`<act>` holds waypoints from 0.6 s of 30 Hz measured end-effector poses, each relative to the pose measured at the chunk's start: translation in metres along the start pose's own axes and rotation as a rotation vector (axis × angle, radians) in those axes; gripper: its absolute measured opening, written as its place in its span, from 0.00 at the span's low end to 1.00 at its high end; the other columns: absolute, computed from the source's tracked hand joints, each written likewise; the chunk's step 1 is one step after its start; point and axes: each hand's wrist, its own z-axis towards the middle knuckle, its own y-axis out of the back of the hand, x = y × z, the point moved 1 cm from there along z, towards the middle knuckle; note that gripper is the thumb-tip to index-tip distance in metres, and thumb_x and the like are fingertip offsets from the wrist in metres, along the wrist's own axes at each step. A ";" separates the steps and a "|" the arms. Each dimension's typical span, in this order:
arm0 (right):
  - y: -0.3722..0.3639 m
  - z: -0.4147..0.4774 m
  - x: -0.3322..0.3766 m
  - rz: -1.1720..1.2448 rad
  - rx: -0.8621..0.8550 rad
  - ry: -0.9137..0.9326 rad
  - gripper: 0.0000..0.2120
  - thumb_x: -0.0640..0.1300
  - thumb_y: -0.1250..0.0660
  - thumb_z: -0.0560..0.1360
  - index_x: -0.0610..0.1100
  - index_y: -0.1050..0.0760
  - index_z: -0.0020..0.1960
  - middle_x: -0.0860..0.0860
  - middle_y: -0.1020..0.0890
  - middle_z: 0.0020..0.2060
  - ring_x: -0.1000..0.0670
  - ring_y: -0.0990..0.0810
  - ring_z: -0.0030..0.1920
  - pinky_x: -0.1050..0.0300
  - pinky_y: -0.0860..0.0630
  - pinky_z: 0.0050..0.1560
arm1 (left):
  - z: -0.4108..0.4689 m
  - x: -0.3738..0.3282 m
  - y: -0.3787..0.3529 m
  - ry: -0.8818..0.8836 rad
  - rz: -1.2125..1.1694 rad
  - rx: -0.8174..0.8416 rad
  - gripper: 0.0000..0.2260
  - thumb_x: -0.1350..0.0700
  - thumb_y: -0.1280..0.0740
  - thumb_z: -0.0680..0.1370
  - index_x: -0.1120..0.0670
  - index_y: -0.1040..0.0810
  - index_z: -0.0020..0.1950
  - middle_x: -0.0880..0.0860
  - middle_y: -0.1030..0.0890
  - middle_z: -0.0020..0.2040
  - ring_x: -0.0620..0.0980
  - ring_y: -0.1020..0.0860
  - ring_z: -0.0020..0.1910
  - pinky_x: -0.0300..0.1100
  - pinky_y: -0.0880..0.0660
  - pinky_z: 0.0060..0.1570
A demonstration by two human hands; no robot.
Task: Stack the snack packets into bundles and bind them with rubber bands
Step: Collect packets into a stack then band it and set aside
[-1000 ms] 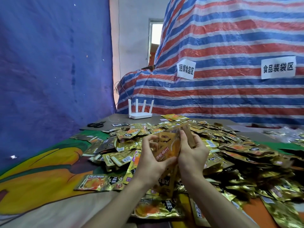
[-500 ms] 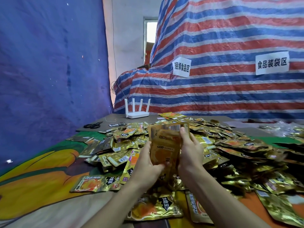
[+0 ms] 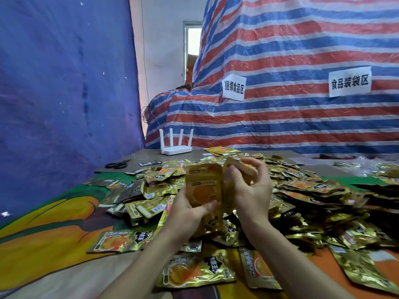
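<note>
A white router (image 3: 176, 147) is standing at the far edge of the table. Black scissors (image 3: 117, 164) are lying left of it, a striped tarp (image 3: 280, 121) with two paper signs (image 3: 233, 87) is rising behind it, and a blue sheet (image 3: 64, 93) is hanging to its left.

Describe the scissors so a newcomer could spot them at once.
Find the blue tarp wall on the left, then drop to the grey board at its foot. There, left of the white router, lie the scissors. They are flat, black and loop-handled, unlike the shiny gold packets nearby.
</note>
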 end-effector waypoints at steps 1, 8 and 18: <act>-0.005 -0.004 -0.001 0.064 0.061 -0.083 0.06 0.40 0.31 0.80 0.49 0.24 0.53 0.49 0.16 0.45 0.50 0.15 0.46 0.55 0.17 0.41 | -0.002 0.000 -0.004 -0.020 0.004 -0.003 0.18 0.68 0.26 0.72 0.52 0.23 0.58 0.54 0.15 0.52 0.52 0.16 0.52 0.38 0.20 0.44; -0.023 -0.027 -0.007 0.095 0.189 -0.234 0.22 0.57 0.50 0.85 0.43 0.24 0.52 0.40 0.18 0.48 0.40 0.17 0.50 0.39 0.17 0.51 | -0.008 0.002 -0.009 -0.002 0.031 0.120 0.24 0.73 0.39 0.77 0.48 0.38 0.62 0.56 0.23 0.49 0.39 0.19 0.37 0.36 0.22 0.37; -0.012 -0.020 -0.020 0.018 0.048 -0.380 0.35 0.63 0.51 0.84 0.46 0.17 0.32 0.50 0.15 0.31 0.52 0.15 0.33 0.55 0.19 0.36 | -0.005 0.012 -0.006 -0.111 0.089 0.214 0.24 0.68 0.24 0.72 0.48 0.25 0.62 0.50 0.15 0.53 0.44 0.16 0.52 0.35 0.21 0.47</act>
